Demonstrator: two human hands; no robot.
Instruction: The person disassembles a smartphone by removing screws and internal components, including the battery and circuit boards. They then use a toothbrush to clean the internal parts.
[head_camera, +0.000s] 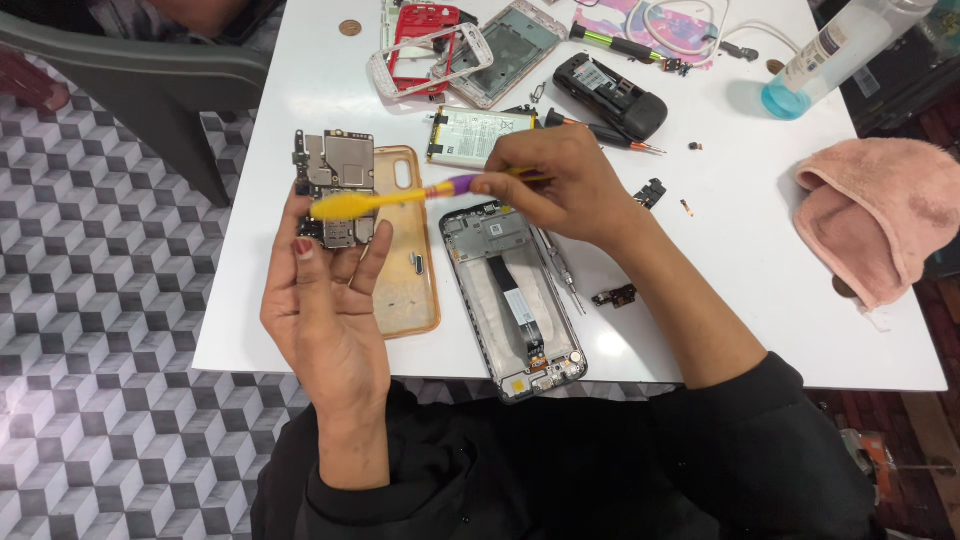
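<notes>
L hand (325, 300): centre-left of frame, fingers closed round a phone circuit board (335, 185), held upright above the desk (280, 330) edge.
Brush (385, 200): yellow toothbrush w/ purple neck, head lying across the board's lower half, touching it.
Orange case (412, 280): soft phone cover, flat on desk just right of the L hand, partly behind board and brush.
Phone frame (515, 300): centre, opened shell w/ flex cable showing, board bay bare, bottom end overhangs the desk edge.
R hand (560, 185): centre, grip closed on the brush handle, over the frame's top end.
Battery (470, 135): out of the phone, flat above the R hand.
Done so far (judged): phone opened, board and battery out, screws/small bits loose on desk; board cleaning looks under way.
Left (judged): rest of brushing, then refit; nothing back together yet.
Top centre: red and white frames (430, 50), another opened shell, small black phone (610, 95), screwdrivers.
Bottle (830, 55): upper right, clear w/ blue liquid, top cut off by frame.
Pink cloth (880, 215): right edge, folded.
Hard to see: board's far side and lower edge hidden by fingers; bristles blurred, can't tell if wet; tweezers under R wrist partly covered; tiny parts right of centre too small to id; chair and a person upper left cut off.
</notes>
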